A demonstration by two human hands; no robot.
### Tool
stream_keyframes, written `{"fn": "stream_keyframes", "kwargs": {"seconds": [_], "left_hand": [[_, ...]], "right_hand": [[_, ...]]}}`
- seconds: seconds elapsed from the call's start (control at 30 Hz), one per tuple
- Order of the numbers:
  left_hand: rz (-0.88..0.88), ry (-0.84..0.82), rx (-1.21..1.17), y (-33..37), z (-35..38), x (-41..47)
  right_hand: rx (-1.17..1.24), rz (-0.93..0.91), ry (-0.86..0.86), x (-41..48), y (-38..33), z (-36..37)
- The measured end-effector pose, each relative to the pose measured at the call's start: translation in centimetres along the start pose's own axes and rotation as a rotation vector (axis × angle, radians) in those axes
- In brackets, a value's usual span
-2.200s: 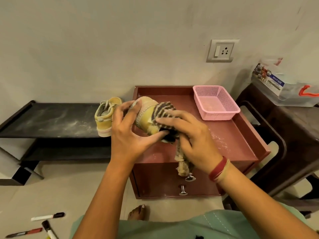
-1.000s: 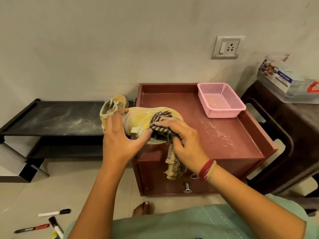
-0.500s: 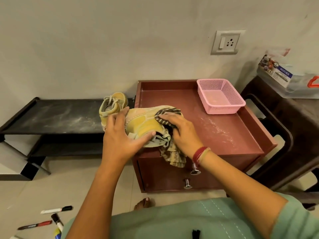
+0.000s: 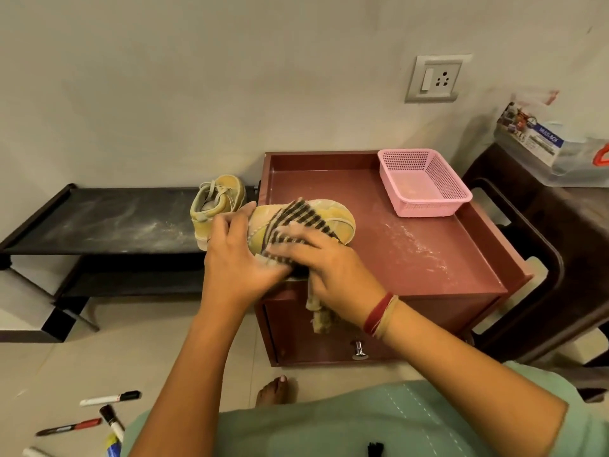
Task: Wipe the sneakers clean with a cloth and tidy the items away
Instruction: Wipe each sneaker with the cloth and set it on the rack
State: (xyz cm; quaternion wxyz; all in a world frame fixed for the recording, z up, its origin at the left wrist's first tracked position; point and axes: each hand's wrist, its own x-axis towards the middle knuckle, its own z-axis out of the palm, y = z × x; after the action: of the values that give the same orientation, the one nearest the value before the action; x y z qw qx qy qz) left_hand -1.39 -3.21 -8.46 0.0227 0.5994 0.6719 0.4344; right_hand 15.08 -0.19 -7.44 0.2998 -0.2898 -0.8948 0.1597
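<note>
A yellow sneaker (image 4: 339, 219) lies on its side over the front left corner of the red cabinet (image 4: 395, 258). My left hand (image 4: 237, 258) grips its heel end. A striped dark-and-cream cloth (image 4: 303, 216) is draped across the sneaker, and my right hand (image 4: 326, 265) holds the cloth against the shoe, with a bunched tail of the cloth hanging below my wrist. The second yellow sneaker (image 4: 214, 206) stands upright on the right end of the black low shelf (image 4: 99, 222).
A pink mesh basket (image 4: 425, 183) sits at the cabinet's back right. White dust streaks the cabinet top and the shelf. Dark chairs (image 4: 543, 258) stand to the right with a plastic bag (image 4: 543, 140) on top. Several markers (image 4: 108, 399) lie on the floor at lower left.
My right hand has swept the cloth up and over the top of the sneaker, so it now covers the shoe's middle. The sneaker has turned slightly while my left hand keeps its hold.
</note>
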Motion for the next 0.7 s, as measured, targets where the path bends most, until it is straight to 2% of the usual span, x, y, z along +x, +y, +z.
{"fn": "stream_keyframes", "kwargs": {"seconds": [0.1,0.27,0.4,0.57,0.7], "left_hand": [[-0.008,0.005,0.051,0.2,0.1,0.0],[0.041,-0.04,0.043,-0.1,0.0,-0.1],[0.021,-0.061,0.101,-0.4,0.0,0.0],[0.057,-0.094,0.116,-0.7,-0.1,0.0],[0.049,-0.094,0.113,-0.7,-0.1,0.1]], "right_hand": [[0.051,0.219,0.102,0.9,1.9,-0.6],[0.054,0.03,-0.032,-0.4,0.2,0.0],[0.03,0.348,0.095,1.3,3.0,-0.5],[0.055,0.205,0.013,0.8,1.9,0.2],[0.018,0.36,0.109,1.7,3.0,-0.3]]}}
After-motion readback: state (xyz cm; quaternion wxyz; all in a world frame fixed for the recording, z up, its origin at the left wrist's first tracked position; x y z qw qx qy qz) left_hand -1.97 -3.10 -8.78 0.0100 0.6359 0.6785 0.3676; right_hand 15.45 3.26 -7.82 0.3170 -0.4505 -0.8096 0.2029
